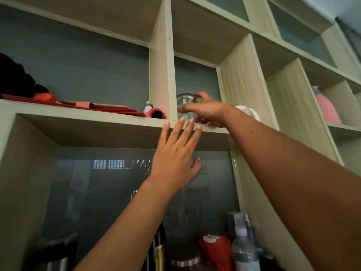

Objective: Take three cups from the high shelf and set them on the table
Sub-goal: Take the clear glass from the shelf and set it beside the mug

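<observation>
A clear glass cup (184, 103) stands in the narrow middle compartment of the high shelf (117, 119). My right hand (207, 110) reaches into that compartment, thumb and fingers closed around the glass cup. A white cup (248, 112) shows partly behind my right wrist, in the same compartment. My left hand (175, 153) is raised below the shelf board with fingers spread; its fingertips touch the board's front edge and it holds nothing. The table is out of view.
Left compartment holds red flat items, a pink roll (155, 113) and a dark bundle (17, 79). A pink bottle (325, 106) stands in the right compartment. Below, bottles and jars, among them a red one (215, 249) and a clear one (244, 249), crowd the lower shelf.
</observation>
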